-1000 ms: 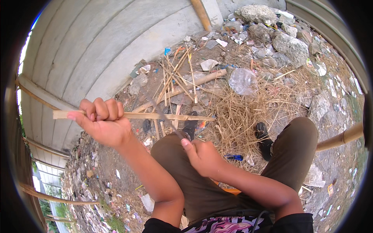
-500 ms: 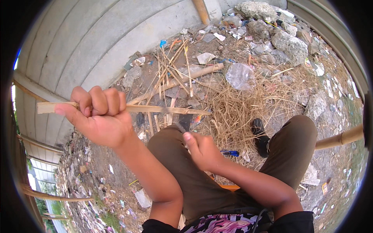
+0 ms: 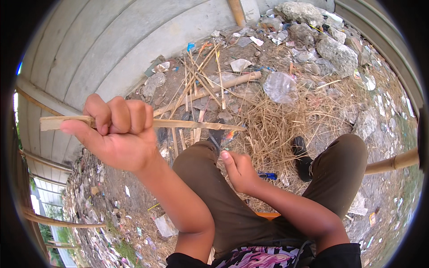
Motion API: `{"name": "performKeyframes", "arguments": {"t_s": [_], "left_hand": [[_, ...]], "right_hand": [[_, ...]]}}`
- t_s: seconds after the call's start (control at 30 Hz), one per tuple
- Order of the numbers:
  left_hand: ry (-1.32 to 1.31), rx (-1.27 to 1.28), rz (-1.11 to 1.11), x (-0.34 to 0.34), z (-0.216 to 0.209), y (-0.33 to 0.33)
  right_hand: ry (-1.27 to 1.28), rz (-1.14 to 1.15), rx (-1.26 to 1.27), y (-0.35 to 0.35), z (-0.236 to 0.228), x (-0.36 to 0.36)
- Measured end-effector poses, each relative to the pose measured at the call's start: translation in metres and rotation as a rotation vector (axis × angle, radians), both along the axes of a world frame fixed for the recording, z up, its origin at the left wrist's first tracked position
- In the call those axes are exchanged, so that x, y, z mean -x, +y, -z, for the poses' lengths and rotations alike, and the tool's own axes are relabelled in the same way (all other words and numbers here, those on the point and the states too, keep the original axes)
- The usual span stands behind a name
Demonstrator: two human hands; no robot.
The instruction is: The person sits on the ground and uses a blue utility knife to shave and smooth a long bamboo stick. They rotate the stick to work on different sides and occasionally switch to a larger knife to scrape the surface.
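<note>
My left hand (image 3: pixel 120 131) is closed around a long, pale split bamboo strip (image 3: pixel 183 123), held level across the front of me. Its squared end sticks out left of my fist, and the tapered end reaches right over the straw-like shavings. In my closed right hand (image 3: pixel 241 172) is a knife, with its narrow grey blade (image 3: pixel 214 142) pointing up and left from my thumb. The handle is hidden in my fist. The blade lies just below the strip, near its right part; whether they touch I cannot tell.
Thin shavings (image 3: pixel 268 129) heap between my feet, beside a small blue object (image 3: pixel 267 176). Ahead lie crossed bamboo strips (image 3: pixel 192 85), a thicker bamboo pole (image 3: pixel 232 83) and a clear plastic piece (image 3: pixel 280 87). Concrete rubble (image 3: pixel 337 56) stands back right; a grey panel wall (image 3: pixel 103 49) rises at left.
The knife and my right hand have shifted slightly right, and the blade shows more clearly. My left hand still grips the strip, almost in the same place. The whole view has shifted a little.
</note>
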State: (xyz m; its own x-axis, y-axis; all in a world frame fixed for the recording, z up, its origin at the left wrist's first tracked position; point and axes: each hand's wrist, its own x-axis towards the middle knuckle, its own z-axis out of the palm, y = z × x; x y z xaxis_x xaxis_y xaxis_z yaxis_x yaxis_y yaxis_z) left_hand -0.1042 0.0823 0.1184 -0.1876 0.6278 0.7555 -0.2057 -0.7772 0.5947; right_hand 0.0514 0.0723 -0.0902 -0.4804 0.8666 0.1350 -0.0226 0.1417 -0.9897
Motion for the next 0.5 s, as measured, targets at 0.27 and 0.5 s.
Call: {"name": "performKeyframes", "arguments": {"t_s": [0.27, 0.5], "left_hand": [[-0.071, 0.003, -0.193, 0.014, 0.001, -0.001], [-0.134, 0.021, -0.242, 0.029, 0.003, -0.01]], "right_hand": [[-0.382, 0.101, 0.365, 0.021, 0.087, 0.003], [-0.446, -0.052, 0.277, 0.017, 0.069, 0.005]]}}
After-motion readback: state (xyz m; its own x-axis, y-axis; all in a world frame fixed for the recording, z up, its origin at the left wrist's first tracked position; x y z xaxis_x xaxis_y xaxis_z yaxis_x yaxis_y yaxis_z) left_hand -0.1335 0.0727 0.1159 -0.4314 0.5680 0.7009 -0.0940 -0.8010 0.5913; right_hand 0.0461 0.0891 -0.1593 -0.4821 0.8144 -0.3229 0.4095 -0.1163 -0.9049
